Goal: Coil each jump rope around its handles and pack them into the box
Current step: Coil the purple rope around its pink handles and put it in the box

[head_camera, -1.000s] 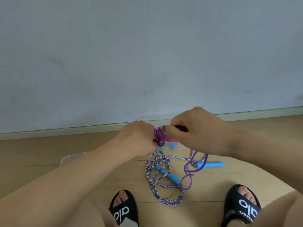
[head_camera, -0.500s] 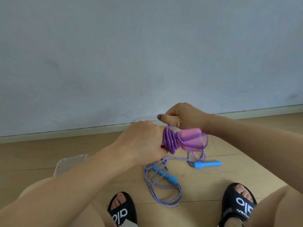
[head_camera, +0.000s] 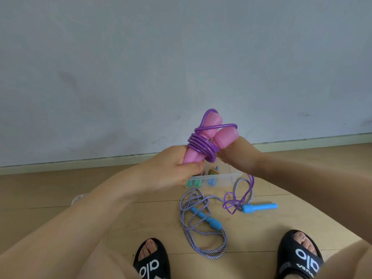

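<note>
- left hand [head_camera: 171, 172] is wrapped around the lower ends of the two pink handles [head_camera: 209, 137], holding them side by side and tilted up toward the wall.
- right hand [head_camera: 239, 156] sits just beside the bundle on its right; its fingers press against the coil and the lower part of the right-hand handle, but how far they curl around it cannot be made out.
- purple rope [head_camera: 201, 146] is wound in several tight turns around the middle of the pink handles, with one strand crossing over their tops; its loose tail [head_camera: 231, 204] hangs down past the right wrist and lies looped on the floor.
- clear plastic box [head_camera: 223, 178] stands on the wooden floor [head_camera: 281, 218] behind and below the hands; green and blue handles show through its front wall, and other coiled ropes inside are too hidden to describe.
- striped rope with blue handles [head_camera: 209, 222] lies loose and uncoiled on the floor in front of the box; one blue handle rests inside its loops, the other lies to the right, touching the purple tail.
- black slides: the left one [head_camera: 151, 262] and the right one [head_camera: 302, 256] each carry white lettering that reads "alo".
</note>
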`<state>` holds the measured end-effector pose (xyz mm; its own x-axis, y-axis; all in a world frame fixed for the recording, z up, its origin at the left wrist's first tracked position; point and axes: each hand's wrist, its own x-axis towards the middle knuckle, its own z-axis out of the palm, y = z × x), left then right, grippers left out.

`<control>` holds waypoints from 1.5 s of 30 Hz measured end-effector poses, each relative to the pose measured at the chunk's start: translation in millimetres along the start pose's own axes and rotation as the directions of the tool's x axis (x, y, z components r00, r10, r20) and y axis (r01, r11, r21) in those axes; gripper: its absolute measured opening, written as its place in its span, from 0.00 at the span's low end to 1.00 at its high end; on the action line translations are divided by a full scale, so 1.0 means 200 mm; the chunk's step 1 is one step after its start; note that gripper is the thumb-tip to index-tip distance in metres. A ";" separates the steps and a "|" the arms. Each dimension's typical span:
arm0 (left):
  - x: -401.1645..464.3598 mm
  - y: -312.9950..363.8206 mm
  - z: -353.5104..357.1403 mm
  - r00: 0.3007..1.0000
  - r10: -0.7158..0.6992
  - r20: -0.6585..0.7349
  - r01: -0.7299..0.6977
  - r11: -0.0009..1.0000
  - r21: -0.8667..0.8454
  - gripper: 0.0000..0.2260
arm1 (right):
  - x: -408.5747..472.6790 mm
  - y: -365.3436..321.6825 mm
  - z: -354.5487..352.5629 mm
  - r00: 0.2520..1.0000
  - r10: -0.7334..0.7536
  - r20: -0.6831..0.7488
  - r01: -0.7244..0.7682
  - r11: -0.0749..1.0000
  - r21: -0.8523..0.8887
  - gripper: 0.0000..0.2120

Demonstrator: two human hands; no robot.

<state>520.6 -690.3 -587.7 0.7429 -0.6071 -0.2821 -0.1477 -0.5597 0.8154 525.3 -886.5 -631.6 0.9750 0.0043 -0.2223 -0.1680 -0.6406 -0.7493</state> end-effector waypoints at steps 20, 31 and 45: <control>0.22 -0.17 -0.01 0.938 0.046 -0.343 0.202 0.733 0.649 0.15 | -0.19 0.00 0.20 0.979 -0.194 0.061 0.199 0.854 -0.480 0.17; 0.18 -0.15 0.09 0.988 0.123 -0.096 0.073 0.174 0.982 0.07 | -0.15 -0.22 -0.09 0.865 -0.492 0.100 0.407 0.571 -0.713 0.16; 0.00 -0.05 0.12 0.939 0.342 0.037 -0.249 0.602 0.759 0.07 | 0.08 -0.11 -0.15 0.925 -0.256 0.282 0.326 0.915 -0.239 0.28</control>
<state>506.3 -697.3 -608.0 0.6226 -0.7825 -0.0045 -0.7696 -0.6134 0.1776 548.9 -895.8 -599.9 0.9036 0.3840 -0.1899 0.1985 -0.7681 -0.6087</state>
